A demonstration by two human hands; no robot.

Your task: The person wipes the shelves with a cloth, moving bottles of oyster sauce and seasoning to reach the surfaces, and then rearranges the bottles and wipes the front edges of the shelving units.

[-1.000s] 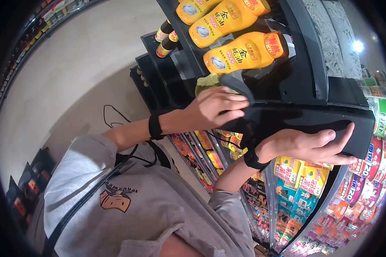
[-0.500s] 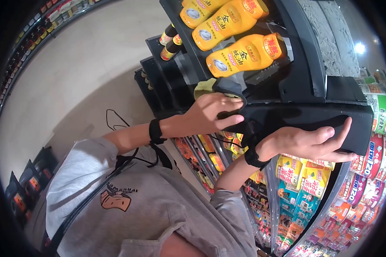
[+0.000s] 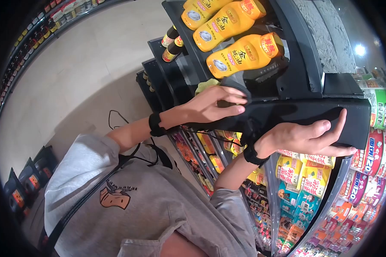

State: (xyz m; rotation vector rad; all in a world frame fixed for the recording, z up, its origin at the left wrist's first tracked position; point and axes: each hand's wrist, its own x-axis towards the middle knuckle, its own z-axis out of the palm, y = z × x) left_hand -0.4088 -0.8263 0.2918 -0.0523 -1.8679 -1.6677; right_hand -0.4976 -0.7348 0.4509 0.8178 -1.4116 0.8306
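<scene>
My left hand (image 3: pixel 216 103) is closed on a cloth (image 3: pixel 208 85), yellow-green on one side and dark grey on the other, pressed on the black shelf (image 3: pixel 186 73) just below the front yellow oyster sauce bottle (image 3: pixel 244 55). Part of the cloth is hidden under my fingers. My right hand (image 3: pixel 311 137) lies against the black end panel (image 3: pixel 296 111), its fingers stretched out and spread, holding nothing. More yellow bottles (image 3: pixel 225 25) stand in a row behind the front one.
Two dark sauce bottles (image 3: pixel 173 49) stand on a lower shelf tier to the left. Colourful snack packets (image 3: pixel 302 175) hang in racks below and to the right. Dark jugs (image 3: pixel 30 182) stand at the lower left, with pale floor (image 3: pixel 94 64) between the shelves.
My left hand has shifted slightly with the cloth along the shelf, and the cloth's dark part has changed its fold. My right hand stays against the panel.
</scene>
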